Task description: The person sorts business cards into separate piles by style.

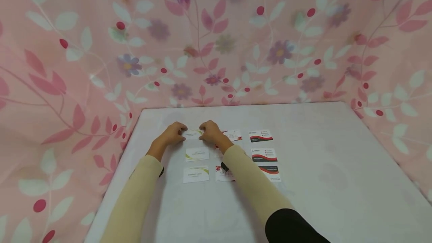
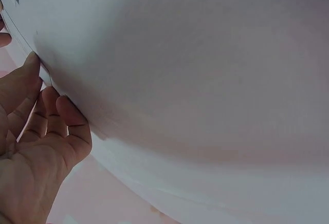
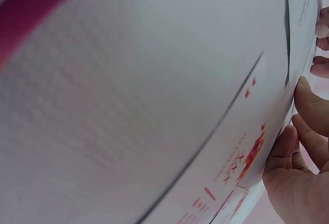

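Note:
At the far end of the left column, a white business card point(image 1: 193, 134) with a green curved stripe lies between both hands. My left hand point(image 1: 173, 133) pinches its left end with thumb and fingertips, and my right hand point(image 1: 212, 133) holds the right end the same way. The left wrist view shows the left hand point(image 2: 46, 136) with bent fingers at the card's thin edge. In the right wrist view the right hand point(image 3: 298, 152) grips close beside a red-printed card point(image 3: 241, 157). Nearer me lie two more green-striped cards, the middle one point(image 1: 197, 154) and the front one point(image 1: 196, 174).
Right of these runs a column of red-flowered cards point(image 1: 233, 135), partly hidden by the right arm. Further right lie three black-and-red cards point(image 1: 264, 155). A white cloth point(image 1: 320, 198) covers the table, and pink floral curtains point(image 1: 216, 48) stand behind and beside it.

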The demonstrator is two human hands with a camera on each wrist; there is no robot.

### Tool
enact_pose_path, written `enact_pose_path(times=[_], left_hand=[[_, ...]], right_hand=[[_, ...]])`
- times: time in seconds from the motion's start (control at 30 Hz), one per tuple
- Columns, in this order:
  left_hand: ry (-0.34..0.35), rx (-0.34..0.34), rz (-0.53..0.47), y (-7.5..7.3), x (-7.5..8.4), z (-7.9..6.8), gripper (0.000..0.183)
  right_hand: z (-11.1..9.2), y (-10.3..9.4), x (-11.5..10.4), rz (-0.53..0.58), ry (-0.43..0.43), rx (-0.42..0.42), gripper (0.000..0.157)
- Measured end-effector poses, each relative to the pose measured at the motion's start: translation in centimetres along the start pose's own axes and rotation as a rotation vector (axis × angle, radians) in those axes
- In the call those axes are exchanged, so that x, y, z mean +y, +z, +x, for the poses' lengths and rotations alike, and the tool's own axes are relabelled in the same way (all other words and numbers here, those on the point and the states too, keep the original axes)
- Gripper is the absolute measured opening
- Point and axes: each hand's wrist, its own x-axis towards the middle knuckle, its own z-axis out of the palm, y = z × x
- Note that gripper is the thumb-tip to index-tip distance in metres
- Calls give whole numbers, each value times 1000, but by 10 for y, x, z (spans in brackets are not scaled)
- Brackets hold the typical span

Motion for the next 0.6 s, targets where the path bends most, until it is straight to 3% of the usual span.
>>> enact_pose_path(times=[0.6], left_hand=[[-10, -3, -5, 0, -4, 0, 41]], right_hand=[[-2, 0, 0, 70, 56, 5, 44]])
